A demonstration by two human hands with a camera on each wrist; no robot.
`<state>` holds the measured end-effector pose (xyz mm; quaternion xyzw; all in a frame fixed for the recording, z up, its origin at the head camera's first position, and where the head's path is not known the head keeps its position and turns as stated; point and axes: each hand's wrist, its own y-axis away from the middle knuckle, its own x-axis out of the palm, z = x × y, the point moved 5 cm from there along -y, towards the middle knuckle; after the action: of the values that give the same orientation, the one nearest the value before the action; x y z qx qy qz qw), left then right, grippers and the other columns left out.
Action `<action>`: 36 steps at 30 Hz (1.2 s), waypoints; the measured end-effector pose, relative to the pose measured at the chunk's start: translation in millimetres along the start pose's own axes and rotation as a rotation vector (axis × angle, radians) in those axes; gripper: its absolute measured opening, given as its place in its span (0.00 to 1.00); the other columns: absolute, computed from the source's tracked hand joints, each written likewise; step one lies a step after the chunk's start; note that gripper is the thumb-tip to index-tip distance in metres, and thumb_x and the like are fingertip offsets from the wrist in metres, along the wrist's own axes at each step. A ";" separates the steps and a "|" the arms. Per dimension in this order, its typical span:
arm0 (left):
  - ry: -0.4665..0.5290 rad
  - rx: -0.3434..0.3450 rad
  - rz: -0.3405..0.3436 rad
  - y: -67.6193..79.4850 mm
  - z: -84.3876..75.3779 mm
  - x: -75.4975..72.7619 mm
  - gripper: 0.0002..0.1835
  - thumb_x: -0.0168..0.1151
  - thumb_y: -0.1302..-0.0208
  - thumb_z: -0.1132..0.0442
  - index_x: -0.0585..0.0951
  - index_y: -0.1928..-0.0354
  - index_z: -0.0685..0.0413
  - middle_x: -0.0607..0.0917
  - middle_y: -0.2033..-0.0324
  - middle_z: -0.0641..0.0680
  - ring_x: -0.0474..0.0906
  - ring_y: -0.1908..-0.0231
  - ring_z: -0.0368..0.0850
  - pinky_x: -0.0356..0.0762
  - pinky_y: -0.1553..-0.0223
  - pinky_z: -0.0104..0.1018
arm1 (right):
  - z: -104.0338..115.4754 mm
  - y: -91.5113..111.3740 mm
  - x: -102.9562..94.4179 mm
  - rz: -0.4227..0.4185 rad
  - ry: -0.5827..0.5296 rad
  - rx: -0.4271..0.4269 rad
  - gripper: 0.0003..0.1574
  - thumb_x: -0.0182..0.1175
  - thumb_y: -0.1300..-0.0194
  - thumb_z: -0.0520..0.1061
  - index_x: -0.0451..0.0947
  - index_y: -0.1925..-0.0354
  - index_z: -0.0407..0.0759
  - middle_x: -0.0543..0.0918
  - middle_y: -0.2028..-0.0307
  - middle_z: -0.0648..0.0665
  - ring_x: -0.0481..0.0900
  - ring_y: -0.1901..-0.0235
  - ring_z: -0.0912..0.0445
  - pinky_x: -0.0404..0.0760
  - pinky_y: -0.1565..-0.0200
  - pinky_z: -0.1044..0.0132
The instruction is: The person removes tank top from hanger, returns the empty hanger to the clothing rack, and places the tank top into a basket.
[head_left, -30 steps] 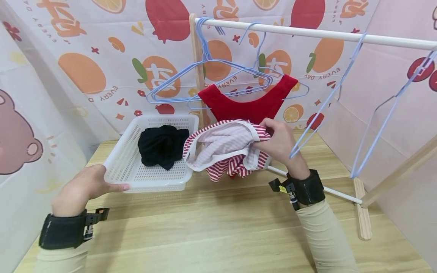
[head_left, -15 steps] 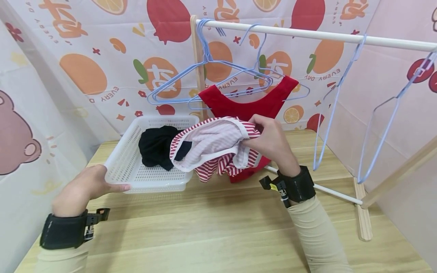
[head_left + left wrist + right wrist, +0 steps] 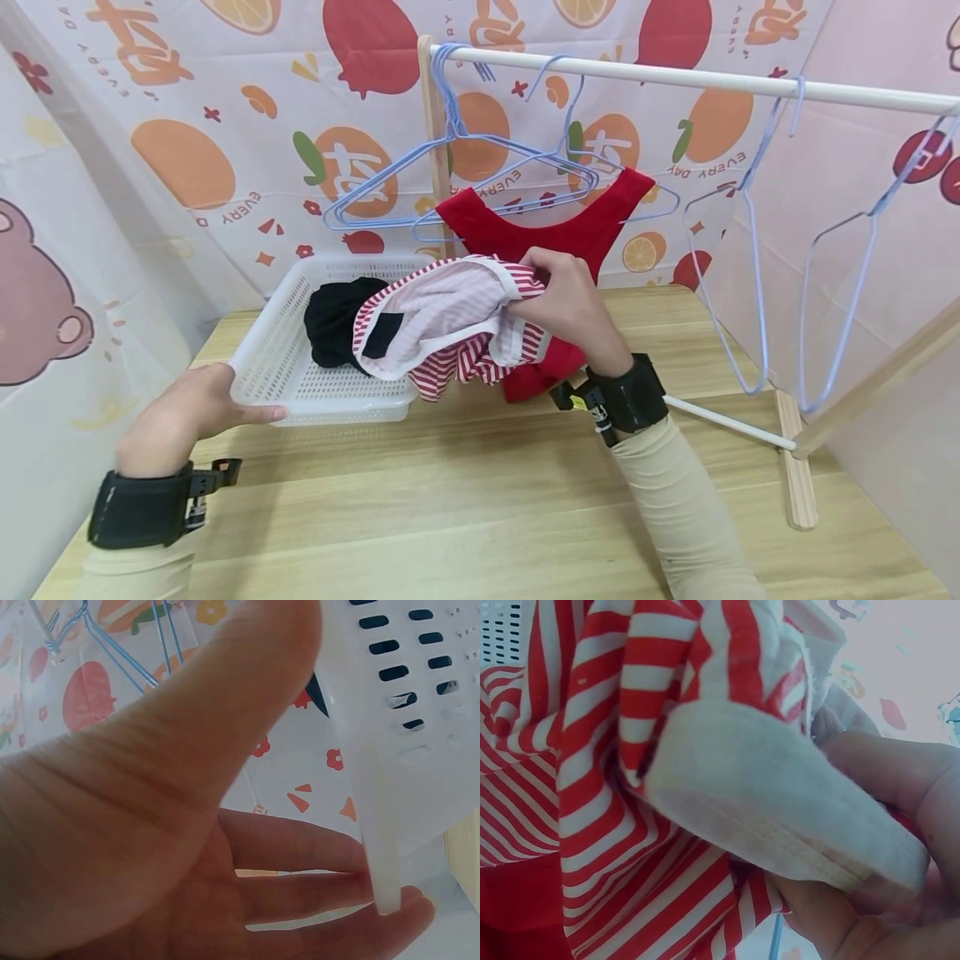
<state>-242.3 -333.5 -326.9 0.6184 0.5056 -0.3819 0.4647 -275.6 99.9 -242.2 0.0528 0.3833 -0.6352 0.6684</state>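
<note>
While the left hand [image 3: 187,410] grips a basket [image 3: 341,409], the right [image 3: 567,307] holds striped cloth [image 3: 452,315].

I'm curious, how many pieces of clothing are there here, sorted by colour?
Red-and-white striped, held in the right hand: 1 garment
Plain red: 1 top
Black, in the white basket: 1 bundle, counted as one piece
Total: 3
</note>
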 end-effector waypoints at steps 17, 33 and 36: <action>0.006 0.017 -0.003 -0.1 -3.4 1.5 0.41 0.78 0.50 0.35 0.77 0.61 0.71 0.70 0.75 0.55 0.70 0.72 0.52 0.65 0.71 0.40 | 8.1 -7.1 22.2 0.011 -0.043 -0.009 0.24 0.77 0.46 0.45 0.81 0.53 0.39 0.88 0.55 0.40 0.84 0.56 0.48 0.87 0.51 0.55; 0.025 0.013 0.006 0.7 -1.1 1.0 0.42 0.79 0.49 0.37 0.77 0.56 0.74 0.74 0.72 0.59 0.71 0.71 0.53 0.66 0.70 0.40 | 10.8 -15.3 27.8 0.027 -0.047 -0.005 0.23 0.76 0.45 0.44 0.81 0.53 0.39 0.88 0.55 0.40 0.83 0.55 0.48 0.87 0.52 0.55; 0.025 0.017 0.007 -0.6 -1.7 0.2 0.42 0.79 0.49 0.37 0.77 0.55 0.74 0.74 0.72 0.59 0.71 0.70 0.53 0.66 0.70 0.40 | 10.8 -16.4 27.3 0.023 -0.047 -0.011 0.23 0.76 0.45 0.44 0.81 0.53 0.39 0.88 0.55 0.40 0.83 0.55 0.48 0.87 0.52 0.55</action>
<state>-242.8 -331.8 -326.7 0.6287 0.5060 -0.3770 0.4545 -288.1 68.8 -243.6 0.0387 0.3702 -0.6264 0.6849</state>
